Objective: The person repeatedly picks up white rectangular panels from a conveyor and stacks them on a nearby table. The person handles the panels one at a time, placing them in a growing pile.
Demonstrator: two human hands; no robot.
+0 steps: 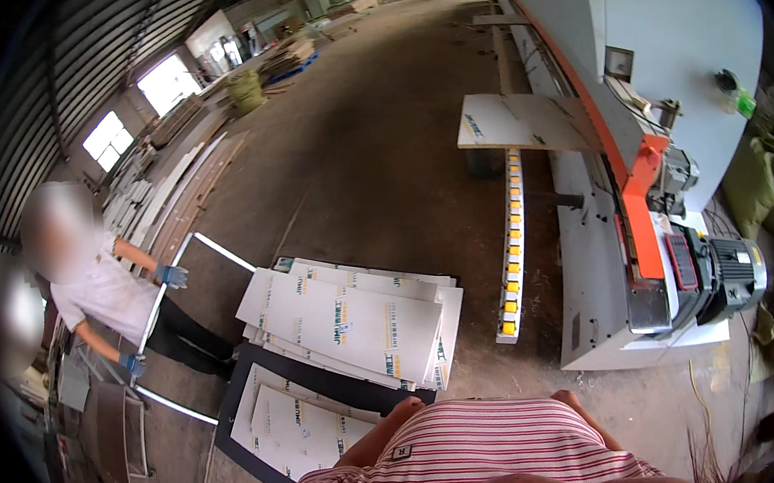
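Observation:
My left hand [407,406] is low in front of my body, at the near edge of the stacked white panels [348,320]. Its fingers cannot be made out. My right hand [565,398] shows only in small part beside my striped shirt, with its fingers hidden. More white panels [302,428] lie on a dark board [242,397] at my left front. On the left, a co-worker in blue gloves [172,276] holds the white tube frame of a cart [222,252] beside the stack.
On the right stands a long machine [584,289] with an orange beam and a motor [739,266]. A panel [524,121] sticks out from it above a rail of yellow rollers [513,258]. Boards [184,181] are piled along the left wall. A second person is at far left.

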